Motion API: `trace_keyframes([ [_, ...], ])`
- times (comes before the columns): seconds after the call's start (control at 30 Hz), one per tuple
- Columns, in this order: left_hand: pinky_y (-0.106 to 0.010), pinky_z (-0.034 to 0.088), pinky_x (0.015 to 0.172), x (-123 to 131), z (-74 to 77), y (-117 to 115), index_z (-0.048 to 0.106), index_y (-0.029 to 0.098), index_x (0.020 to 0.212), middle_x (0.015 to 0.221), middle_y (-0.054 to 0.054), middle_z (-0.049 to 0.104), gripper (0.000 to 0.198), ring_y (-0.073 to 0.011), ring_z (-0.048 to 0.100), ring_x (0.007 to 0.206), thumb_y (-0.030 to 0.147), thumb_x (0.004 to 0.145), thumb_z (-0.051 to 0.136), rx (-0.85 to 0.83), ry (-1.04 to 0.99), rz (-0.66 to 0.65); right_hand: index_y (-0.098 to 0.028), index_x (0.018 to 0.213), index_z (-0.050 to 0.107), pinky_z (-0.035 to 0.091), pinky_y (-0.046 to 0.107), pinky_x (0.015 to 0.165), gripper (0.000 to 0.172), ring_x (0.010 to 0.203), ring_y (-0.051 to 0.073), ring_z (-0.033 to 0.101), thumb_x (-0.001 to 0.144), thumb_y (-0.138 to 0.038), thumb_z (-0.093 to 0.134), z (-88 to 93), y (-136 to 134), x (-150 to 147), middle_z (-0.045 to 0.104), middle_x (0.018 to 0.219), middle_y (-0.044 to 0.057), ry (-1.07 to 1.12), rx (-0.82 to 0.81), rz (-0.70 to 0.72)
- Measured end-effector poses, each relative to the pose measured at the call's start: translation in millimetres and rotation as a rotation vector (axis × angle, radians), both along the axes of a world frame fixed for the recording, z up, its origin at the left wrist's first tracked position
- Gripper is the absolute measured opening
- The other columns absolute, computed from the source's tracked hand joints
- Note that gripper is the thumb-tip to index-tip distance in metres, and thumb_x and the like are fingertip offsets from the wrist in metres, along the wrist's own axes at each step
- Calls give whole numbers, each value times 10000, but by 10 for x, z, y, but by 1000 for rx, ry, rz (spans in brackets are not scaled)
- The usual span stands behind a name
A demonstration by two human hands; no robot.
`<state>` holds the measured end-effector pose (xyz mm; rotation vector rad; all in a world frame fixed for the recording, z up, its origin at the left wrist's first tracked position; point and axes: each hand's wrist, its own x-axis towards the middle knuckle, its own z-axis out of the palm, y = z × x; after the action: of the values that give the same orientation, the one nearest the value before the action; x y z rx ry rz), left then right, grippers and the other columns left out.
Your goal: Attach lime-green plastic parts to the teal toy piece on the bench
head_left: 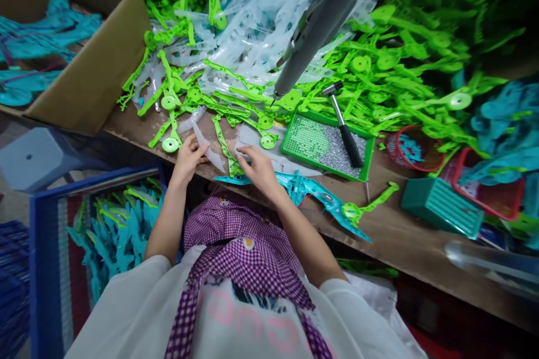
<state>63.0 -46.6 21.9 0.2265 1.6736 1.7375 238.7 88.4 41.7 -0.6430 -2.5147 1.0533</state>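
Observation:
My left hand, at the table's front edge, is closed with thumb and fingers on a translucent white plastic piece with a pointed end. My right hand is bent at the lower end of a slim bright-green plastic arm, which its fingertips appear to pinch. Part of that grip is hidden. Under my right wrist, a long turquoise plastic part lies along the edge, with another green arm at its right end. A grey powered screwdriver hangs tip-down above the table.
A green tray holds small metal screws and a black-handled hammer. Heaps of green arms and translucent pieces cover the back. A cardboard box stands left, a blue crate below. Right are a red basket and green basket.

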Motion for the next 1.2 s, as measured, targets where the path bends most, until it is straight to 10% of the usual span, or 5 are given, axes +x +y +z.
trace_keyframes([
  [1.2,-216,599,604,-40,1,-28,558,195,1152,869,-12,659,446,-124,673,726,262,749,735,-30,-53,-143,-191,950,651,481,384,888,197,951,236,628,852,-245,488,-62,-53,-44,687,1004,99,-89,-1,-8],
])
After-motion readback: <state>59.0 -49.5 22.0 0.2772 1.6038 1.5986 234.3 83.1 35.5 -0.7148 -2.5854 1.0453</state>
